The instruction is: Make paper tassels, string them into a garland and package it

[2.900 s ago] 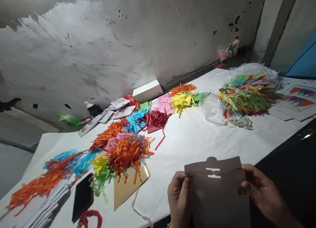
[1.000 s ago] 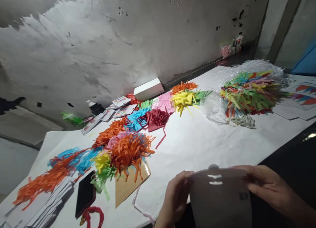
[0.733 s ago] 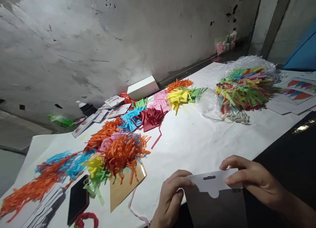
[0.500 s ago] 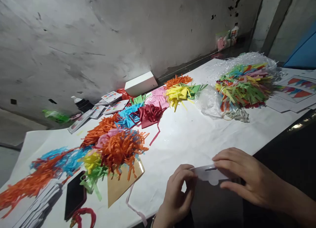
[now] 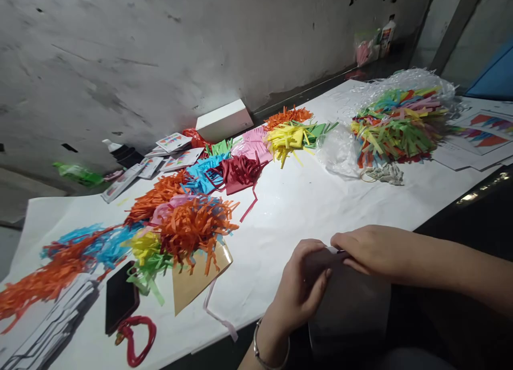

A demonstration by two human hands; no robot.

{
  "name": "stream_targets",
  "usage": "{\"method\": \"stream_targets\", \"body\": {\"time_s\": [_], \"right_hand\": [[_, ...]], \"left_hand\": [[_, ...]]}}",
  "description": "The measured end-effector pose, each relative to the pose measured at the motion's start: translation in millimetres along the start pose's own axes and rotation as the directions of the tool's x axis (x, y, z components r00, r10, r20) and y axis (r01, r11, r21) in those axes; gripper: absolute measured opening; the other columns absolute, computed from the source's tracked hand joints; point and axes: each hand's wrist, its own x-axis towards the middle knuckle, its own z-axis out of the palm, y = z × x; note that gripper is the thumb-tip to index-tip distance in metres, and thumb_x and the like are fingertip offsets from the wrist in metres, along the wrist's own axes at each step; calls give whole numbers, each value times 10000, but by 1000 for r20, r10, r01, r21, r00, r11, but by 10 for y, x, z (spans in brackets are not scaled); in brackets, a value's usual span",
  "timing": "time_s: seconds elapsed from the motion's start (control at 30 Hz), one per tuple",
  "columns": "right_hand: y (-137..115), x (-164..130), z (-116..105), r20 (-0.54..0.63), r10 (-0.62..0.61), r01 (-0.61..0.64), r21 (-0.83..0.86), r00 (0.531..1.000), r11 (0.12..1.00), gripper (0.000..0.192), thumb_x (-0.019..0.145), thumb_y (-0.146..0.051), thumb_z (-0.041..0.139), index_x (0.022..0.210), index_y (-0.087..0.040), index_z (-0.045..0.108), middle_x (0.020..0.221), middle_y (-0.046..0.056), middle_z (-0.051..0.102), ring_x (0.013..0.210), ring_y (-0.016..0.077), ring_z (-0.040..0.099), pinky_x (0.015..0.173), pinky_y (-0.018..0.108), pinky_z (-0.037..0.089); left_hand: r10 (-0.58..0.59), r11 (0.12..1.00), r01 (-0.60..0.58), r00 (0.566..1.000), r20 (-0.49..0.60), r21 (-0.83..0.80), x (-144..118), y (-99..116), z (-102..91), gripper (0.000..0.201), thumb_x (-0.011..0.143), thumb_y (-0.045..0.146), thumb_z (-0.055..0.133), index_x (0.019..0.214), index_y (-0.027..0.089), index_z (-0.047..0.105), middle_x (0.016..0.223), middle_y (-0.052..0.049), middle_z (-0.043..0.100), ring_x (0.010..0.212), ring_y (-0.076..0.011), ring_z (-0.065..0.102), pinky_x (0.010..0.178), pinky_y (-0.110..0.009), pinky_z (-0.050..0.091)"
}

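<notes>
At the table's front edge I hold a white card box (image 5: 348,306) upright; its body lies in shade. My left hand (image 5: 302,279) is curled round the box's top left corner, thumb in front and fingers behind. My right hand (image 5: 372,249) pinches the top edge beside it, fingers bent down over the flap. Both hands cover most of the flap and its slot. Left of my hands, a tan paper sheet (image 5: 186,287) lies under an orange fringed paper tassel (image 5: 196,225).
Coloured paper tassels lie along the white-covered table (image 5: 296,215), with a large mixed bundle (image 5: 401,126) at the right. A phone (image 5: 120,298) and a stack of white cards (image 5: 60,327) are at the left. A white box (image 5: 224,121) stands by the wall.
My right hand has moved left along the flap, closer to my left hand, and both now cover it. The flap's slot and rounded tab no longer show. The view has shifted slightly.
</notes>
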Motion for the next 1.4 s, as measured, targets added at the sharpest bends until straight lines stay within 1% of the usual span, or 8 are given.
{"method": "stream_targets", "body": {"time_s": [0.17, 0.37, 0.57, 0.73, 0.9, 1.17, 1.27, 1.4], "right_hand": [[28, 13, -136, 93, 65, -76, 111, 993, 991, 173, 935, -126, 583, 1083, -213, 565, 812, 2, 731, 709, 201, 714, 566, 251, 373], [-30, 66, -202, 144, 113, -120, 37, 983, 992, 187, 886, -136, 631, 1063, -183, 588, 920, 65, 751, 797, 261, 727, 597, 279, 373], [-63, 79, -301, 201, 124, -155, 145, 972, 977, 88, 926, -126, 540, 991, -181, 560, 829, 50, 702, 726, 212, 675, 589, 259, 371], [-24, 92, -324, 226, 133, -174, 171, 965, 970, 116, 959, -133, 480, 1024, -181, 564, 820, 54, 694, 716, 204, 664, 585, 251, 362], [24, 131, -308, 227, 142, -170, 108, 963, 979, 107, 946, -144, 491, 1002, -182, 574, 828, 66, 706, 733, 220, 677, 578, 255, 342], [-8, 186, -292, 229, 191, -187, -39, 954, 982, 135, 869, -95, 541, 971, -170, 587, 799, 79, 725, 713, 237, 679, 544, 267, 276], [-10, 213, -296, 245, 179, -170, -57, 953, 984, 142, 859, -104, 546, 976, -169, 591, 786, 78, 718, 694, 234, 668, 535, 274, 250], [22, 227, -323, 286, 118, -124, 3, 951, 992, 129, 836, -130, 578, 956, -178, 570, 782, 61, 689, 679, 215, 631, 542, 267, 249]], "left_hand": [[-57, 998, 57, 998, -15, 24, 8, -36, 26, 468, 935, 140, 609, 1350, 284, 448, 1236, -67, 608, 1133, -216, 609, 969, -329, 506], [-127, 992, 126, 992, -25, -28, 28, -70, 62, 430, 946, 152, 599, 1324, 305, 462, 1214, -44, 606, 1052, -200, 608, 892, -313, 517], [-142, 989, 142, 990, -13, -42, 76, -70, 60, 416, 951, 173, 610, 1311, 319, 461, 1158, -19, 603, 967, -172, 606, 825, -279, 508], [-131, 991, 131, 991, 10, -40, 111, -76, 25, 470, 929, 132, 615, 1326, 323, 448, 1197, -14, 599, 1001, -166, 604, 852, -270, 503], [-112, 993, 113, 993, 26, -25, 138, -85, 8, 483, 913, 123, 631, 1320, 306, 447, 1246, -28, 594, 1122, -191, 590, 953, -305, 489], [-105, 991, 110, 993, 56, -79, 166, -68, 48, 502, 899, 29, 545, 1308, 302, 441, 1200, -16, 618, 1080, -163, 623, 920, -273, 505], [-99, 992, 102, 994, 42, -79, 165, -64, 63, 477, 916, 90, 607, 1307, 310, 448, 1210, -11, 623, 1103, -166, 616, 949, -279, 495], [-106, 990, 108, 994, 19, -94, 168, -56, 89, 383, 956, 199, 638, 1287, 302, 477, 1209, -19, 633, 1106, -175, 620, 953, -290, 493]]}}
